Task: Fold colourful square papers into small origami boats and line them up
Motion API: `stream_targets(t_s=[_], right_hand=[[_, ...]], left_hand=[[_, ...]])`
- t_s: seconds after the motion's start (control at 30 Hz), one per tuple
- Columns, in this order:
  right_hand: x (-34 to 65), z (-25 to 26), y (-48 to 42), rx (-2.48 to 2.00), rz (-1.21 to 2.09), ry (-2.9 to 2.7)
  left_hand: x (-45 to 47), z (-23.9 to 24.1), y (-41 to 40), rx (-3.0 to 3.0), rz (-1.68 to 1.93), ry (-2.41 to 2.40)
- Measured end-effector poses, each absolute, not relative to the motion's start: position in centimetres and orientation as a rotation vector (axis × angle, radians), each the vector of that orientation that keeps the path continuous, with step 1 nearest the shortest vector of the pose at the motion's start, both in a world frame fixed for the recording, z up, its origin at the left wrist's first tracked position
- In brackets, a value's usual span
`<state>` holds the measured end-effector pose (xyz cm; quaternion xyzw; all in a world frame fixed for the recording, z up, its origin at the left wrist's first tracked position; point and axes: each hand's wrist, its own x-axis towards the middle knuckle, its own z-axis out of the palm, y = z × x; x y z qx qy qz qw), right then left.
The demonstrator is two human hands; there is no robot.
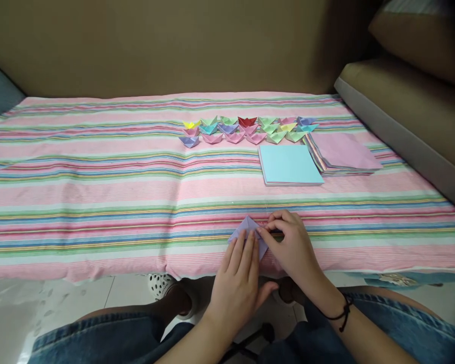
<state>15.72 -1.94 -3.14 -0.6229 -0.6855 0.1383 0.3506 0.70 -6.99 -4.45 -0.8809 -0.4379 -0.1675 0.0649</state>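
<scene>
A lavender sheet of folded origami paper [249, 223] lies near the front edge of the striped cloth, one corner pointing away from me. My left hand [238, 275] rests flat on it, fingers stretched out across its middle and thumb spread to the right. At the paper's right corner, my right hand [290, 240] has its thumb and index finger pinched together on the edge. The fingers of both hands cover much of the lower and right parts of the paper.
Several small folded paper boats [247, 122] stand in rows at the back. Nearer me are a stack of light blue paper [291, 164] and a looser stack topped with pink [345, 151]. A brown cushion [405, 106] borders the striped cloth [98, 192] on the right.
</scene>
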Motion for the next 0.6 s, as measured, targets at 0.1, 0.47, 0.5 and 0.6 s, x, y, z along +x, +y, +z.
stream_targets(t_s=[0.1,0.47,0.5,0.6], right_hand=[[15.7,-3.2,-1.9,-1.612,0.35,-1.777],[15.6,-2.9,-2.0,-1.625,0.372,-1.777],[15.6,-2.9,-2.0,-1.621,0.372,-1.776],[15.7,-3.0,-2.1,-1.609,0.373,-1.779]], left_hand=[[0.7,-4.3,-7.0,-2.682,-0.543,-1.342],[-1.4,-2.3,-3.5,-2.604,-1.239,-2.059],[-1.5,-2.3,-3.2,-2.601,-1.28,-2.109],[-1.8,-2.3,-2.8,-2.571,-1.306,-2.23]])
